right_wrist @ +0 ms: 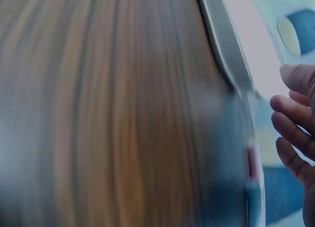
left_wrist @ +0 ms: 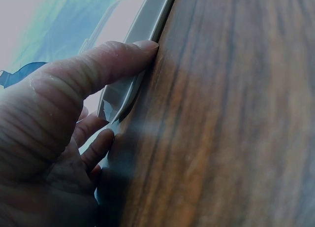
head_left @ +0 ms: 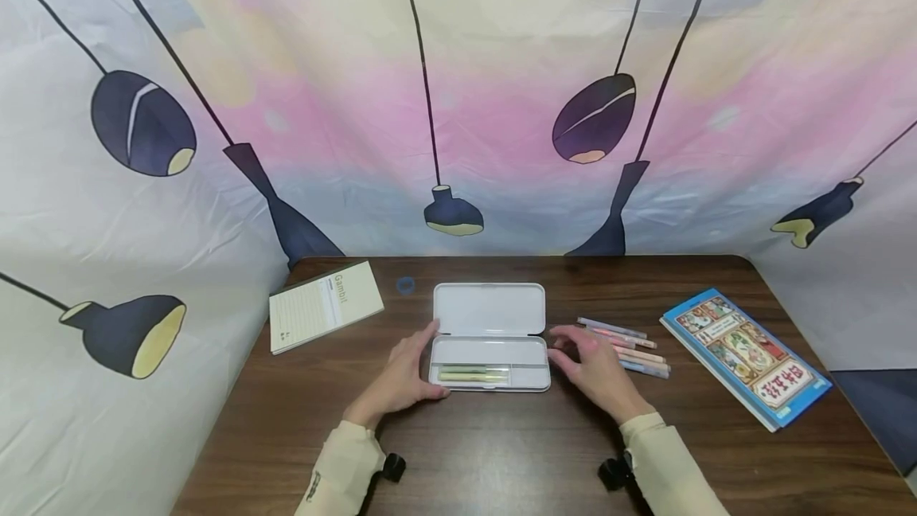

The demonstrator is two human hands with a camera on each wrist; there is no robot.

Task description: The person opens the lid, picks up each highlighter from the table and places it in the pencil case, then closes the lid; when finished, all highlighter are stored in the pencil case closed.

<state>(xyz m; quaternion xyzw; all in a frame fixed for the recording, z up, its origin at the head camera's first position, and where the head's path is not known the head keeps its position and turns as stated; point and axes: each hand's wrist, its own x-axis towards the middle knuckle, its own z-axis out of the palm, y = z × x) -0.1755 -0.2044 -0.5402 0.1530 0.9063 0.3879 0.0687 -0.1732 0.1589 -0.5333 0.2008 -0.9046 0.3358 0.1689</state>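
An opened white pencil case (head_left: 489,309) lies mid-table with its lid tipped back. Several green and yellowish pens (head_left: 473,373) lie in its front left compartment. My left hand (head_left: 401,373) holds the case by its left side, thumb along the front wall and index finger stretched towards the hinge. In the left wrist view the thumb (left_wrist: 118,62) presses on the wall near the corner, with the other fingers round the side. My right hand (head_left: 591,365) hovers by the case's right edge, fingers loosely bent and holding nothing; the right wrist view shows its fingertips (right_wrist: 290,111) spread apart.
Several pastel pens (head_left: 623,341) lie just right of the case, partly behind my right hand. Farther right is a blue illustrated booklet (head_left: 745,357). A cream notebook (head_left: 325,307) and a small blue ring (head_left: 405,285) lie at the back left. A printed curtain (head_left: 494,102) hangs behind the table.
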